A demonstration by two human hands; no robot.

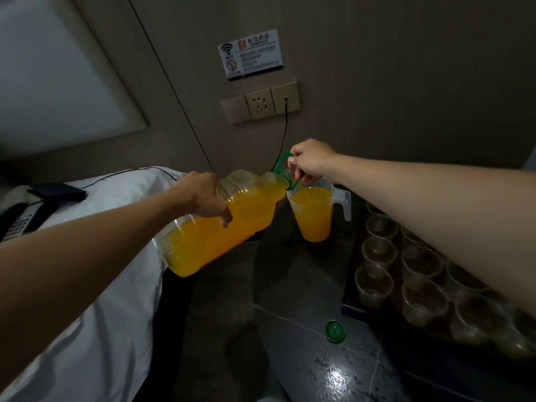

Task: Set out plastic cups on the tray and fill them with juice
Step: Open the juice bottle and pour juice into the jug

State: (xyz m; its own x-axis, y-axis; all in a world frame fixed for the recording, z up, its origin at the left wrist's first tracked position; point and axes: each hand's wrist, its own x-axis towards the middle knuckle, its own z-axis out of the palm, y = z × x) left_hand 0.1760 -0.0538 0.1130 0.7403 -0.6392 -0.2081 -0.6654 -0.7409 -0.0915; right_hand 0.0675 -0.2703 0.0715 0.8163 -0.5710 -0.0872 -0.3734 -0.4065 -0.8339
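White bedding [95, 256]: far left, with a dark flat device [58, 192] lying on it, cable attached.

Left hand [203, 198]: fingers curled over the upper side of the juice bottle [226, 224], gripping its ribbed body and bearing the weight.

Juice bottle: large, clear, tipped nearly level, roughly half full of orange juice, mouth at the jug's rim.

Green carry handle [282, 162]: looped at the bottle neck, standing up.

Right hand [311, 162]: fingers bent round the green carry handle, pinching it and steadying the neck.

Clear jug [314, 216]: upright on the dark glossy table [298, 285], just left of the tray, juice close to the brim.

Green cap [335, 331]: off the bottle, lying on the table near the tray's corner.

Tray [346, 307]: right side, partly under the right forearm.

Plastic cups [374, 282]: in rows on the tray, close together, upright, seemingly all empty, though dim.

Progress, as judged: setting out apparently done; jug nearly charged; filling of cups not yet begun, hence most of the pouring left.
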